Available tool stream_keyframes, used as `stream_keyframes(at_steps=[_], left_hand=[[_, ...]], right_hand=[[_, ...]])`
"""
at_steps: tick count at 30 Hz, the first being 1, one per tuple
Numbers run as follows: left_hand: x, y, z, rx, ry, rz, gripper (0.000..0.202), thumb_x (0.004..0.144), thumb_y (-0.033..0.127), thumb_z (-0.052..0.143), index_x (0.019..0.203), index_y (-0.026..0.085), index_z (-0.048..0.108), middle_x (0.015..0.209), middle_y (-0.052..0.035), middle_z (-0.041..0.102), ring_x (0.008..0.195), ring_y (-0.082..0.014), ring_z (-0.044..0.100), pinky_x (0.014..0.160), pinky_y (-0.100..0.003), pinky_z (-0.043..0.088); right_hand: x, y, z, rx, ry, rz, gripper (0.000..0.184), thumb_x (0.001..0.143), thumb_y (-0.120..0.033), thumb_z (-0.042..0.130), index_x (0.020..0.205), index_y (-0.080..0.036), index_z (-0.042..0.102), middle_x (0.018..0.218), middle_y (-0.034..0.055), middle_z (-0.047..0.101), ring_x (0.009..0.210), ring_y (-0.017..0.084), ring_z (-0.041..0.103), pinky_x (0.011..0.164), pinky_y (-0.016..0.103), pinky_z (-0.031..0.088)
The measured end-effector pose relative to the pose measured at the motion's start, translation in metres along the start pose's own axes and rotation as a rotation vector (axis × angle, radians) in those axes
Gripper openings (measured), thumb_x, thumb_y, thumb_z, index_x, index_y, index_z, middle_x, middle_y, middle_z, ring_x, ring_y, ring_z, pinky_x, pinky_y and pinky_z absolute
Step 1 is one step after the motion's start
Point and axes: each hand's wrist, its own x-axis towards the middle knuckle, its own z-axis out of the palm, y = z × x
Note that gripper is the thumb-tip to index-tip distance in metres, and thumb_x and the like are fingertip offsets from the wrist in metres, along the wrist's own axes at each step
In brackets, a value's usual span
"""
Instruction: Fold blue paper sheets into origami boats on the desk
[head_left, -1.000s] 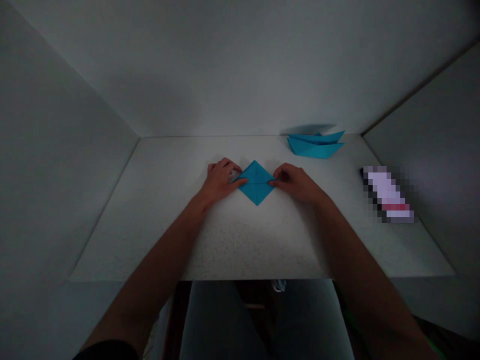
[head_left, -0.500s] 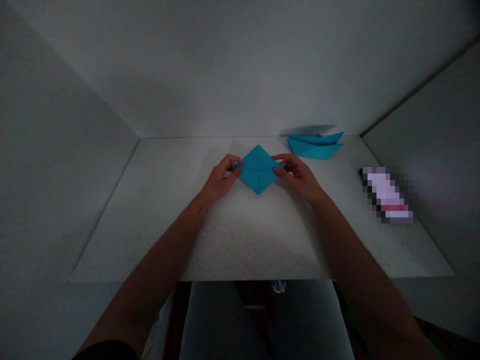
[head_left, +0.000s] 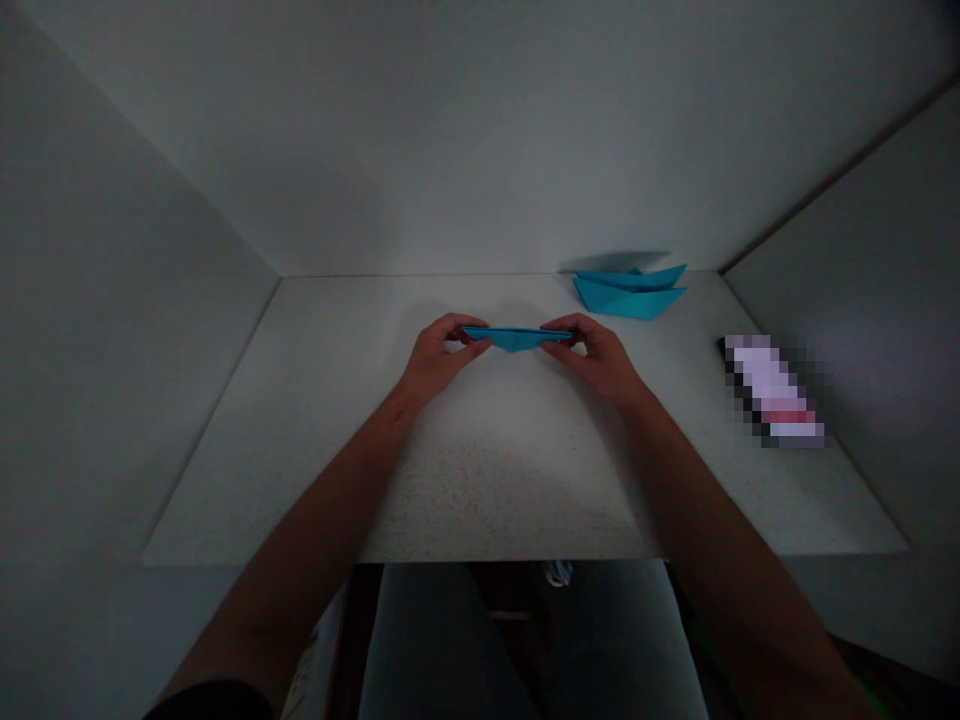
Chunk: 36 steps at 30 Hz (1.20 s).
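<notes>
Bare forearms [head_left: 322, 510], black sleeve hem [head_left: 210, 702] on the left arm, pale grey trousers [head_left: 450, 640]

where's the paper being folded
Head view: the blue paper is held between the left hand and right hand, front-left of the folded paper boats.

A: Please, what is the material of the piece in the middle?
B: It is thin folded paper [head_left: 516, 338], blue, matt and smooth, without shine.
A: And the two shapes at one o'clock?
B: Those paper boats [head_left: 628, 296] look the same, also matt.
A: What is the surface under them?
B: The table top [head_left: 315, 420] is pale and speckled, with a matt finish. I cannot tell if it is stone or laminate.
A: And at nine o'clock?
B: The wall panel [head_left: 127, 300] is pale and matt.
A: At six o'clock?
B: The trousers [head_left: 450, 640] are matt cloth.
A: At three o'clock?
B: The blurred object [head_left: 772, 390] is too unclear to tell.
</notes>
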Motion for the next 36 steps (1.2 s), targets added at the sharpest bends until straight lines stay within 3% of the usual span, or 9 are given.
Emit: stream_keyframes(at_steps=[3, 8, 10, 13, 16, 25, 31, 34, 36], left_hand=[[-0.002, 0.005, 0.000, 0.040, -0.011, 0.084, 0.019, 0.093, 0.038, 0.082, 0.101, 0.022, 0.074, 0.109, -0.0065, 0.076, 0.094, -0.0175, 0.072, 0.090, -0.034, 0.060], [-0.006, 0.013, 0.005, 0.168, -0.198, 0.170, 0.015, 0.094, 0.033, 0.078, 0.099, 0.023, 0.069, 0.102, -0.0054, 0.076, 0.094, -0.0205, 0.072, 0.089, -0.038, 0.056], [-0.008, 0.015, 0.007, 0.222, -0.261, 0.188, 0.019, 0.093, 0.034, 0.080, 0.106, 0.023, 0.070, 0.104, -0.0046, 0.078, 0.097, -0.0221, 0.074, 0.097, -0.042, 0.054], [-0.012, 0.017, 0.009, 0.270, -0.321, 0.175, 0.042, 0.091, 0.042, 0.086, 0.127, 0.026, 0.069, 0.110, -0.0035, 0.080, 0.103, -0.0244, 0.077, 0.110, -0.049, 0.049], [-0.013, 0.017, 0.011, 0.263, -0.357, 0.159, 0.060, 0.091, 0.049, 0.089, 0.142, 0.028, 0.065, 0.106, -0.0027, 0.081, 0.100, -0.0248, 0.079, 0.112, -0.051, 0.047], [-0.012, 0.012, 0.013, 0.183, -0.357, 0.146, 0.068, 0.092, 0.053, 0.087, 0.150, 0.025, 0.064, 0.097, -0.0037, 0.082, 0.086, -0.0224, 0.079, 0.104, -0.047, 0.056], [-0.010, 0.013, 0.010, 0.174, -0.330, 0.154, 0.059, 0.102, 0.036, 0.068, 0.160, 0.026, 0.057, 0.088, 0.0003, 0.079, 0.075, -0.0173, 0.073, 0.091, -0.038, 0.060], [-0.007, 0.011, 0.009, 0.113, -0.281, 0.117, 0.047, 0.104, 0.031, 0.059, 0.151, 0.025, 0.063, 0.094, -0.0016, 0.080, 0.076, -0.0158, 0.072, 0.083, -0.033, 0.060], [-0.006, 0.010, 0.009, 0.039, -0.201, 0.064, 0.038, 0.103, 0.026, 0.056, 0.138, 0.025, 0.070, 0.106, -0.0046, 0.081, 0.082, -0.0156, 0.074, 0.082, -0.032, 0.061]], right_hand=[[0.002, 0.001, 0.001, 0.020, 0.043, -0.026, 0.033, 0.096, -0.058, 0.078, 0.105, -0.026, 0.075, 0.098, 0.0047, 0.072, 0.086, 0.021, 0.068, 0.078, 0.038, 0.056], [0.002, 0.006, 0.009, 0.179, 0.009, 0.058, 0.048, 0.094, -0.068, 0.080, 0.118, -0.028, 0.070, 0.101, 0.0039, 0.074, 0.086, 0.022, 0.072, 0.080, 0.039, 0.061], [0.001, 0.005, 0.014, 0.207, -0.015, 0.076, 0.052, 0.094, -0.068, 0.080, 0.125, -0.028, 0.069, 0.106, 0.0047, 0.076, 0.090, 0.023, 0.074, 0.085, 0.041, 0.063], [-0.001, 0.001, 0.022, 0.201, -0.033, 0.065, 0.057, 0.092, -0.066, 0.082, 0.134, -0.030, 0.067, 0.118, 0.0065, 0.075, 0.096, 0.023, 0.074, 0.086, 0.041, 0.064], [-0.003, -0.005, 0.028, 0.177, -0.074, 0.035, 0.059, 0.092, -0.064, 0.084, 0.137, -0.031, 0.066, 0.119, 0.0070, 0.075, 0.099, 0.024, 0.074, 0.087, 0.041, 0.065], [-0.006, -0.010, 0.029, 0.096, -0.143, -0.107, 0.057, 0.097, -0.054, 0.080, 0.149, -0.035, 0.067, 0.140, 0.0103, 0.061, 0.103, 0.022, 0.072, 0.089, 0.041, 0.067], [-0.007, -0.007, 0.028, 0.014, -0.141, -0.114, 0.056, 0.104, -0.050, 0.070, 0.158, -0.041, 0.065, 0.140, 0.0099, 0.059, 0.098, 0.021, 0.067, 0.085, 0.040, 0.068], [-0.007, -0.005, 0.029, 0.022, -0.106, -0.116, 0.052, 0.106, -0.047, 0.066, 0.158, -0.041, 0.065, 0.136, 0.0094, 0.059, 0.096, 0.020, 0.067, 0.084, 0.038, 0.067], [-0.005, -0.004, 0.028, 0.034, -0.070, -0.121, 0.045, 0.106, -0.044, 0.066, 0.151, -0.040, 0.071, 0.137, 0.0100, 0.060, 0.104, 0.022, 0.069, 0.088, 0.039, 0.066]])
